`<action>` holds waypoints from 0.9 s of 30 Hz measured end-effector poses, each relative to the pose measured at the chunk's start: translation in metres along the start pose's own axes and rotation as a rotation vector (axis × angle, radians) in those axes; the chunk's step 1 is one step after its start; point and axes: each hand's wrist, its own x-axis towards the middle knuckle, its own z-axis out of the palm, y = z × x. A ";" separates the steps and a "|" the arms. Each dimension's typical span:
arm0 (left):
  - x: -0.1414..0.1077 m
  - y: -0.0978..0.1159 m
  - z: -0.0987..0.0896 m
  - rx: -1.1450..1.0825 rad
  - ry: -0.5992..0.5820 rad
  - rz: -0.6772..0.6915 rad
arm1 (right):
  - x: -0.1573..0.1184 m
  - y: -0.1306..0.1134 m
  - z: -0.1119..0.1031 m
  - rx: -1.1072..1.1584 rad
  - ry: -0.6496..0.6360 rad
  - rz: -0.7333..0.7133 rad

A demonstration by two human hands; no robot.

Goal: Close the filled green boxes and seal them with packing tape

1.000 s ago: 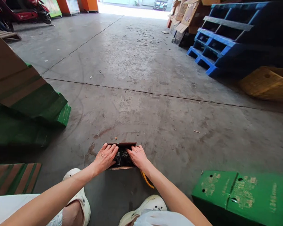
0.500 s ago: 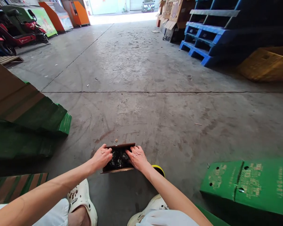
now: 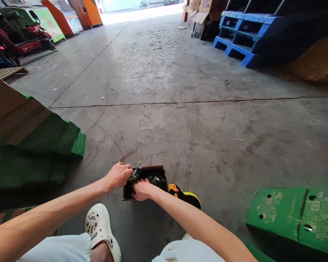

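A small open cardboard box (image 3: 152, 168) stands on the floor between my feet. Glossy black plastic (image 3: 156, 179) with dark contents lies inside it. My left hand (image 3: 120, 174) is closed at the box's back left corner, its fingertips on a piece of the dark plastic. My right hand (image 3: 142, 189) reaches into the box near its front left, fingers lowered and partly hidden; what they hold, if anything, cannot be made out. Right of the box lies a black and orange tool with a yellow rim (image 3: 192, 198), touching or nearly touching the box.
Green cartons are stacked at the left (image 3: 78, 143), and another green carton (image 3: 277, 214) lies at the right. Blue pallets (image 3: 236, 40) and cardboard boxes (image 3: 205, 22) stand at the back right. A red scooter (image 3: 22, 45) is parked at the back left. My white clog (image 3: 102, 229) is near the box.
My right hand has moved from the box's back right edge down and left into the box. The view has shifted, and more of the black and orange tool shows.
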 end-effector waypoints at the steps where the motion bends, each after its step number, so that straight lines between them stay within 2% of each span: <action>1: 0.001 -0.001 0.000 0.000 0.006 0.006 | 0.003 0.003 0.003 0.014 -0.021 0.006; 6: -0.001 -0.003 0.004 0.011 0.023 0.039 | 0.004 0.014 0.009 0.168 -0.112 0.049; 10: -0.003 0.005 0.012 0.053 0.010 0.078 | 0.005 0.009 0.015 0.190 -0.094 0.141; 12: -0.006 0.011 0.020 0.060 0.039 0.106 | 0.002 0.007 0.018 0.190 -0.097 0.128; 17: -0.016 0.034 0.046 0.130 0.072 0.222 | -0.015 0.010 0.028 0.056 -0.223 0.014; 21: -0.020 0.052 0.054 0.172 0.069 0.175 | -0.028 0.009 0.034 -0.050 -0.144 -0.009; 24: -0.020 0.061 0.054 0.143 0.042 0.112 | -0.037 0.006 0.033 -0.032 -0.089 -0.029; 27: -0.019 0.066 0.060 0.091 0.025 0.048 | -0.047 0.004 0.031 -0.010 -0.056 0.016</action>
